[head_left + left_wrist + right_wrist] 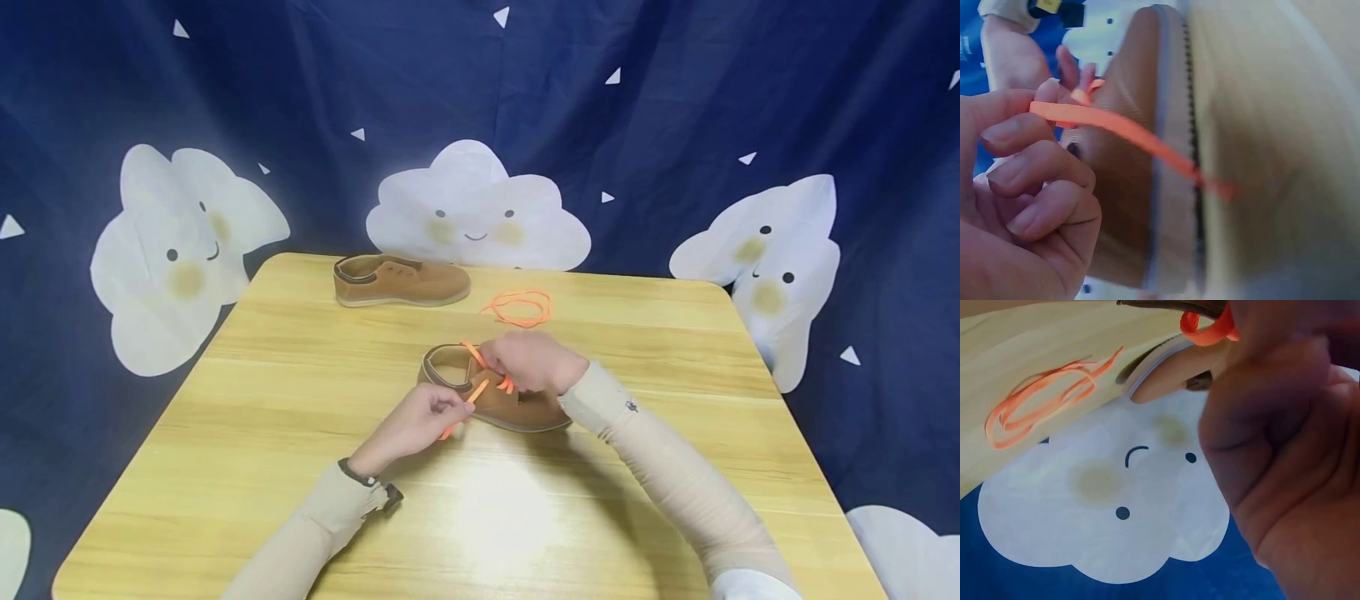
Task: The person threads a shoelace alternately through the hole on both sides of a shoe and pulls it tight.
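A brown shoe [536, 414] lies on its sole in the middle of the table, toe to the right. An orange shoelace [480, 389] runs through its eyelets. At the shoe's near side my left hand [416, 419] pinches one end of this lace between thumb and forefinger. The free tip hangs past the sole in the left wrist view, where the shoe's side [1125, 181] fills the middle. My right hand [534, 360] is over the lacing, fingers curled on the lace's other part, and covers some eyelets. A lace loop [1207, 331] shows beside those fingers in the right wrist view.
A second brown shoe [405, 283], without a lace, stands at the table's back edge. Right of it lies a loosely coiled orange shoelace [525, 308]. The wooden table [300, 433] backs onto a blue curtain [637, 167] with white clouds.
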The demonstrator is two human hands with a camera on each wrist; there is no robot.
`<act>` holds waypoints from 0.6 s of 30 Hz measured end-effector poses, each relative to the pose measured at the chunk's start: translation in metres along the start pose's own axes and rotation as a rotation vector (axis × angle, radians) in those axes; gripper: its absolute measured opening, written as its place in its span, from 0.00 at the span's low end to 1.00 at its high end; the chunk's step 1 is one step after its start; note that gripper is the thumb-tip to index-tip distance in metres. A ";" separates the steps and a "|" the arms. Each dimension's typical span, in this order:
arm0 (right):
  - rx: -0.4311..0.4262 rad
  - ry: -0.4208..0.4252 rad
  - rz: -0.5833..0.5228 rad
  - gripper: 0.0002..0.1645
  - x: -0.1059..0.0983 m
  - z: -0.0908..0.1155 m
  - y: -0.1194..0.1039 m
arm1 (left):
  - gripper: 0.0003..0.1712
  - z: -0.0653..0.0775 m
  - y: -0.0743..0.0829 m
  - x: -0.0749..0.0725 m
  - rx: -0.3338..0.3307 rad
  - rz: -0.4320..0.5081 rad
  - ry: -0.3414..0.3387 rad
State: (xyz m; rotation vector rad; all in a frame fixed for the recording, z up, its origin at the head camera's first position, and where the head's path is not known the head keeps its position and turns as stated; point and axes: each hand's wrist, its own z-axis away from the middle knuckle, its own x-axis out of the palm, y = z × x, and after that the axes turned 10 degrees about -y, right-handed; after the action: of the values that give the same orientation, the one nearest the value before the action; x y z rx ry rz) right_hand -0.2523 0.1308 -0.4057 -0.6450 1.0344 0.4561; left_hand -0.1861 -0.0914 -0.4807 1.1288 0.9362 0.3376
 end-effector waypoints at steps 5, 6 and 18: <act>-0.040 0.044 -0.084 0.13 0.003 0.002 0.007 | 0.15 0.004 0.003 -0.001 0.020 -0.185 0.040; -0.049 0.065 -0.122 0.12 0.002 0.004 0.009 | 0.15 0.004 0.002 -0.001 0.012 -0.204 0.039; 0.088 0.094 -0.280 0.52 0.024 0.048 0.047 | 0.18 0.003 -0.009 0.000 -0.003 -0.181 0.009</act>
State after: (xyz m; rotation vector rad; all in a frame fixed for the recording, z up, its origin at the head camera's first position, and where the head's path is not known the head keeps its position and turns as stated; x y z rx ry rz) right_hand -0.2404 0.1994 -0.4226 -0.7251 1.0280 0.1364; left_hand -0.1856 -0.0975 -0.4883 1.0321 1.0367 0.1969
